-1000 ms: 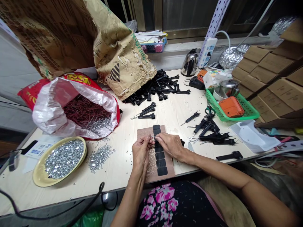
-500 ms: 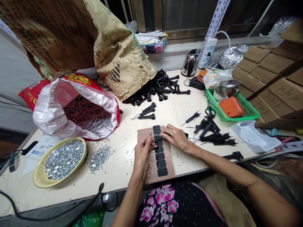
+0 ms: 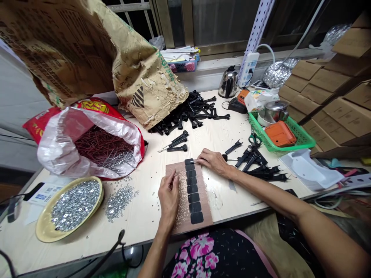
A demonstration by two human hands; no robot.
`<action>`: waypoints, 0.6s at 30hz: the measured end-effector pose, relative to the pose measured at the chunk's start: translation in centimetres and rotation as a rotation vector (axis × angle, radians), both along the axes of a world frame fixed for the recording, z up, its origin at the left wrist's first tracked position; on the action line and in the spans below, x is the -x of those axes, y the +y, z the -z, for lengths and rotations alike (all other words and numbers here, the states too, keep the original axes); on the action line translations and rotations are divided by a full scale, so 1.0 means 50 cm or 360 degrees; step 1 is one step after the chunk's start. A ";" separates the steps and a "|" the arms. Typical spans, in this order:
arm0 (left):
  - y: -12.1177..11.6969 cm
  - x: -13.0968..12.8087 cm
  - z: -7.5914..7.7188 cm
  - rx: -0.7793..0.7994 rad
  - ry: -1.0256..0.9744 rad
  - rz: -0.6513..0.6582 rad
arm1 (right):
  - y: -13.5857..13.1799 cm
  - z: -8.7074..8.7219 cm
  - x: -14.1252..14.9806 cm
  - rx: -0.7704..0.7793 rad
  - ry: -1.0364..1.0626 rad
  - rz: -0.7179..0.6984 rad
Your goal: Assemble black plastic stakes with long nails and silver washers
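Note:
On a brown board (image 3: pixel 207 212) lies a column of black rounded pads (image 3: pixel 194 189), with small pale grains scattered along its left side. My left hand (image 3: pixel 168 195) rests over the board's left edge, thumb and fingers pressed together; whatever they may pinch is too small to make out. At the top of the column, my right hand (image 3: pixel 213 161) grips a slim tool with a metal tip (image 3: pixel 195 161) over the uppermost pads. A black end of it seems to show behind the hand. Black forked pieces with metal pins (image 3: pixel 252 157) lie right of this hand.
A yellow bowl (image 3: pixel 39 227) of shiny metal washers and a loose washer pile (image 3: pixel 120 202) sit left. Behind them, a red-and-white sack (image 3: pixel 48 146) holds long nails. A paper sack (image 3: pixel 150 92) spills black parts. A green basket (image 3: pixel 304 143), scissors (image 3: pixel 255 139) and cartons (image 3: pixel 333 123) stand right.
My right hand has moved up and away from my left, toward the top of the column of pads. My left hand has drawn back slightly left and down. The view has shifted a little.

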State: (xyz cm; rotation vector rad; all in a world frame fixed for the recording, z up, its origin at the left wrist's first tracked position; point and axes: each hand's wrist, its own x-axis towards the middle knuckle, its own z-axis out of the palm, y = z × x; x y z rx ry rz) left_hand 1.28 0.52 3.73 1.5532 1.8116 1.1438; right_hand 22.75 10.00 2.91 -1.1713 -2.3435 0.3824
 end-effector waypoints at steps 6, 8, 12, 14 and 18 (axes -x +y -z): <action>-0.001 -0.003 0.010 -0.0035 0.0013 -0.0039 | -0.016 0.012 0.001 -0.0165 -0.0136 -0.0269; -0.002 -0.003 0.013 -0.0062 -0.0007 -0.0069 | -0.056 0.014 -0.003 -0.0265 -0.0199 -0.0576; -0.001 -0.001 0.019 -0.0056 -0.0030 -0.0096 | -0.091 0.005 -0.010 -0.0400 -0.0287 -0.0832; -0.001 0.000 0.020 -0.0047 -0.0013 -0.0102 | -0.085 -0.002 -0.010 -0.0349 -0.0282 -0.0487; -0.002 0.000 0.019 -0.0017 0.0012 -0.0095 | -0.091 -0.009 -0.005 -0.0387 -0.0314 -0.0832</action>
